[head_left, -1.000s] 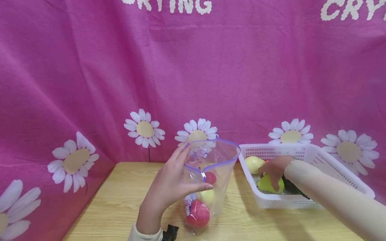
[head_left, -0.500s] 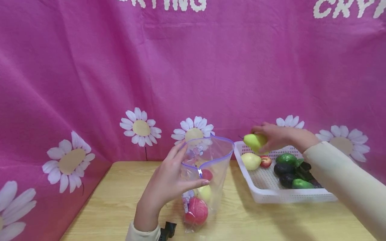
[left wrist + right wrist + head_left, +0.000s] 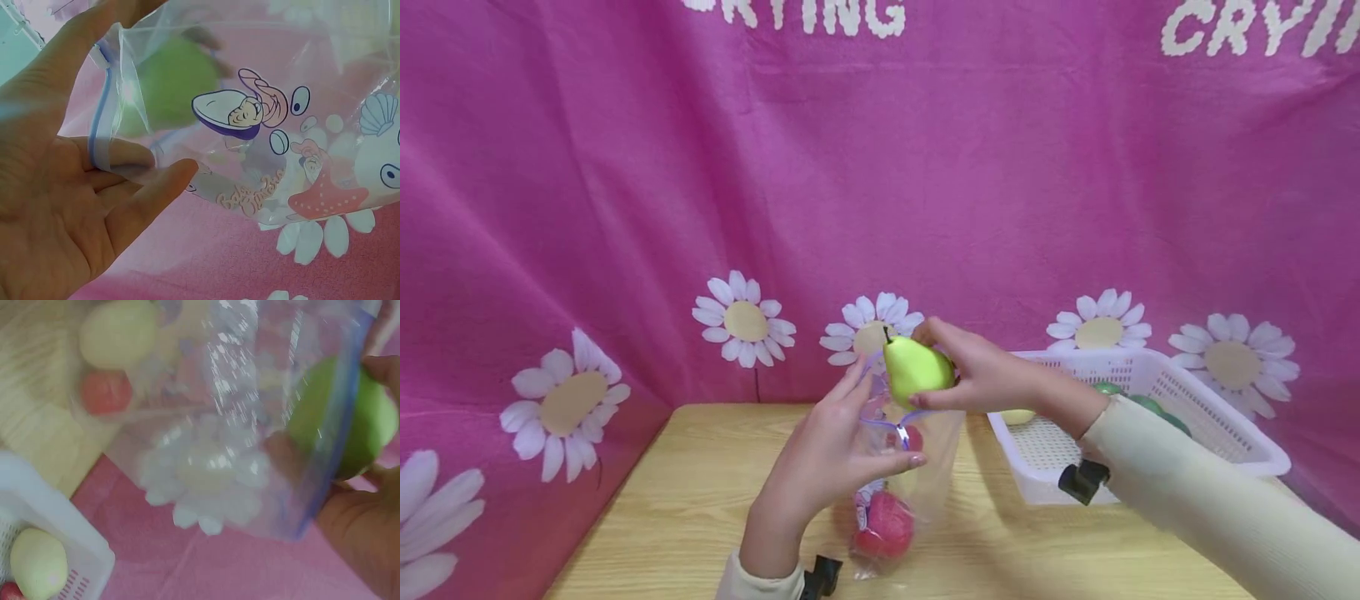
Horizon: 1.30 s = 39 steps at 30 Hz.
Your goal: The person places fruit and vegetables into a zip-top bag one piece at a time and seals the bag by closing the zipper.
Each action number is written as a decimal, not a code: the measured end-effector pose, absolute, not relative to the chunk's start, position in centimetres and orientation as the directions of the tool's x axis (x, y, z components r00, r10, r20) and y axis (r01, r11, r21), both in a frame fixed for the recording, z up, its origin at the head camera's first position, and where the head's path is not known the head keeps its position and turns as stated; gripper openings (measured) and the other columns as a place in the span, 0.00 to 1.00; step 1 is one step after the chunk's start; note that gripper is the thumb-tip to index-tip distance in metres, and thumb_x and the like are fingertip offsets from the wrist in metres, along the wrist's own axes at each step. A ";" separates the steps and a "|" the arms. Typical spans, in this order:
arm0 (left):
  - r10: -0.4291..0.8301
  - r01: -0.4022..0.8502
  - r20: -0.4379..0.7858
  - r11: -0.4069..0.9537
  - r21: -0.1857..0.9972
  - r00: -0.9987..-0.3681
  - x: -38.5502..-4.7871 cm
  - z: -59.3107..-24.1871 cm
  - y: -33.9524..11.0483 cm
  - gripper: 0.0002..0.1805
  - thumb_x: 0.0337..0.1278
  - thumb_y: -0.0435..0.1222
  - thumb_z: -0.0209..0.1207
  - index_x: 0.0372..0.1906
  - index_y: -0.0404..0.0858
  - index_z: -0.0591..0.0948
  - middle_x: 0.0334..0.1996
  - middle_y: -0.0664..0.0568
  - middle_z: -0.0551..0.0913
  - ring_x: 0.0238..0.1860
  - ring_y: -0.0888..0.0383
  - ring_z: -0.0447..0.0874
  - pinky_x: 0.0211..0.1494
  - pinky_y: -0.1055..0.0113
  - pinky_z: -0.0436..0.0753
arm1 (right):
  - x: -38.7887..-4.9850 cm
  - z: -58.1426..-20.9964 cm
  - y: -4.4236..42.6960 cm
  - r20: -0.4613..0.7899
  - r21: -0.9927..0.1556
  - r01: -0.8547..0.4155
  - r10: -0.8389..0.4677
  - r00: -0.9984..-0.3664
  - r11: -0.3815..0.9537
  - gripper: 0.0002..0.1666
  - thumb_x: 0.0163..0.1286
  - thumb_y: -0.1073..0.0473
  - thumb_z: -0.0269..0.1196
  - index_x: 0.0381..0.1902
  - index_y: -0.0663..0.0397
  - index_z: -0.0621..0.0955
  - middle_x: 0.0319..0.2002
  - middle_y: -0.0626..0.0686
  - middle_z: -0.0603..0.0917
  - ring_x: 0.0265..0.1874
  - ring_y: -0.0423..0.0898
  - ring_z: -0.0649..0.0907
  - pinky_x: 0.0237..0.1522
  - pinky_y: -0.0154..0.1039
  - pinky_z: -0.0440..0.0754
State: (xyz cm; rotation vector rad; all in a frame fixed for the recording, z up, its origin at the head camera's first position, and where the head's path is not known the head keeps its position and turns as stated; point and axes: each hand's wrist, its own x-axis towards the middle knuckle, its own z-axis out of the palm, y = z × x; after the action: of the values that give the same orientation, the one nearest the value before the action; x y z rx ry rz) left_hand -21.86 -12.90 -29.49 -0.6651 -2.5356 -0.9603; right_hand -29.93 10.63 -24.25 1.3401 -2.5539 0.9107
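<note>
My right hand (image 3: 981,371) grips a green pear (image 3: 916,372), stem outward, at the mouth of a clear zip bag (image 3: 942,475). The right wrist view shows the pear partly behind the bag's blue zip edge (image 3: 340,419). My left hand (image 3: 820,454) holds the bag upright by its near rim, the zip slider (image 3: 902,433) between fingers and thumb. Inside the bag lie a large red round fruit (image 3: 887,527), a pale yellow fruit (image 3: 119,334) and a smaller red fruit (image 3: 106,392). Cartoon sea prints (image 3: 328,194) cover the bag's side.
A white perforated plastic basket (image 3: 1037,487) stands on the wooden table (image 3: 700,500) to the right. It holds a pale yellow fruit (image 3: 39,564), a small red fruit (image 3: 11,592) and green produce (image 3: 1150,406), partly hidden by my right arm. A pink flowered cloth (image 3: 1000,167) hangs behind.
My right hand has lifted the green pear out of the basket and carried it left to the bag's mouth. My left hand stays at the bag's rim.
</note>
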 end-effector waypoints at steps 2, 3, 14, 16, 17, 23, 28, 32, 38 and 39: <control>0.298 0.532 0.464 0.657 0.534 -0.834 -21.9 -29.5 -13.0 0.63 0.40 0.64 0.74 0.79 0.40 0.59 0.81 0.54 0.52 0.68 0.49 0.75 0.67 0.53 0.77 | -29.8 -24.6 10.2 0.282 -0.464 -0.750 -0.724 -0.629 0.471 0.30 0.62 0.53 0.74 0.55 0.55 0.72 0.43 0.53 0.81 0.34 0.43 0.79 0.34 0.38 0.83; 0.293 0.527 0.460 0.655 0.542 -0.838 -22.0 -29.5 -13.0 0.64 0.40 0.64 0.74 0.79 0.41 0.58 0.81 0.55 0.51 0.69 0.49 0.74 0.67 0.53 0.77 | -29.8 -24.6 10.2 0.236 -0.467 -0.730 -0.725 -0.647 0.499 0.29 0.63 0.52 0.73 0.54 0.55 0.72 0.42 0.52 0.81 0.33 0.43 0.79 0.34 0.38 0.82; 0.257 0.548 0.520 0.634 0.545 -0.814 -22.5 -28.7 -13.8 0.66 0.39 0.64 0.74 0.80 0.38 0.55 0.81 0.49 0.49 0.76 0.47 0.61 0.68 0.53 0.74 | -28.5 -21.0 10.7 -0.140 -0.356 -0.616 -0.692 -0.708 0.703 0.28 0.66 0.45 0.67 0.55 0.52 0.71 0.36 0.49 0.78 0.37 0.45 0.77 0.41 0.40 0.77; 0.249 0.546 0.522 0.628 0.554 -0.816 -22.4 -28.6 -13.8 0.66 0.40 0.63 0.75 0.80 0.39 0.55 0.82 0.49 0.48 0.76 0.47 0.61 0.69 0.53 0.74 | -28.2 -20.7 10.6 -0.167 -0.361 -0.604 -0.686 -0.708 0.711 0.28 0.65 0.46 0.68 0.56 0.51 0.71 0.38 0.50 0.78 0.39 0.45 0.77 0.42 0.41 0.78; 0.244 0.542 0.519 0.624 0.563 -0.820 -22.3 -28.6 -13.8 0.66 0.40 0.62 0.75 0.80 0.39 0.55 0.82 0.49 0.47 0.76 0.47 0.60 0.69 0.53 0.73 | -28.1 -20.6 10.5 -0.181 -0.366 -0.596 -0.683 -0.708 0.715 0.29 0.64 0.47 0.69 0.57 0.50 0.71 0.39 0.50 0.78 0.40 0.46 0.77 0.42 0.41 0.78; 0.221 0.524 0.504 0.599 0.606 -0.835 -21.8 -28.6 -13.7 0.64 0.40 0.59 0.77 0.79 0.36 0.58 0.82 0.50 0.48 0.66 0.47 0.75 0.68 0.56 0.75 | -27.6 -20.4 10.5 -0.216 -0.368 -0.579 -0.673 -0.707 0.727 0.28 0.64 0.50 0.69 0.57 0.51 0.71 0.39 0.51 0.77 0.40 0.45 0.76 0.43 0.41 0.76; 0.217 0.521 0.502 0.594 0.613 -0.837 -21.7 -28.6 -13.8 0.61 0.43 0.58 0.76 0.78 0.34 0.60 0.81 0.48 0.50 0.42 0.55 0.87 0.59 0.61 0.83 | -27.5 -20.6 10.5 -0.235 -0.383 -0.576 -0.679 -0.695 0.722 0.29 0.64 0.52 0.68 0.59 0.52 0.70 0.42 0.51 0.76 0.43 0.46 0.75 0.45 0.41 0.76; 0.223 0.526 0.501 0.587 0.615 -0.836 -21.8 -28.6 -14.0 0.60 0.44 0.58 0.75 0.78 0.36 0.60 0.81 0.51 0.50 0.28 0.61 0.82 0.54 0.64 0.84 | -27.5 -20.7 10.6 -0.232 -0.375 -0.602 -0.700 -0.675 0.705 0.33 0.66 0.53 0.66 0.66 0.52 0.68 0.46 0.51 0.76 0.46 0.47 0.75 0.50 0.44 0.76; 0.219 0.549 0.538 0.594 0.588 -0.814 -21.6 -28.6 -14.1 0.59 0.46 0.59 0.75 0.77 0.34 0.62 0.80 0.47 0.53 0.76 0.45 0.61 0.67 0.51 0.75 | -27.5 -20.9 10.5 -0.233 -0.322 -0.624 -0.698 -0.677 0.712 0.40 0.69 0.51 0.63 0.73 0.57 0.63 0.67 0.58 0.72 0.57 0.53 0.79 0.64 0.55 0.74; 0.218 0.548 0.538 0.593 0.590 -0.814 -21.6 -28.6 -14.1 0.59 0.46 0.59 0.74 0.78 0.35 0.61 0.80 0.47 0.53 0.76 0.45 0.61 0.68 0.51 0.74 | -27.5 -21.0 10.5 -0.230 -0.316 -0.627 -0.698 -0.678 0.712 0.41 0.69 0.51 0.63 0.75 0.58 0.62 0.70 0.58 0.69 0.58 0.54 0.79 0.66 0.56 0.73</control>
State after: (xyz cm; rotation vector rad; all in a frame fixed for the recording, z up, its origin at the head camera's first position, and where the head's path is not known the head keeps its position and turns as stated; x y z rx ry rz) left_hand -21.63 -14.11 -28.56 -0.6139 -2.4111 -1.0944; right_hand -27.54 10.49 -20.99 1.2865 -3.2131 0.3739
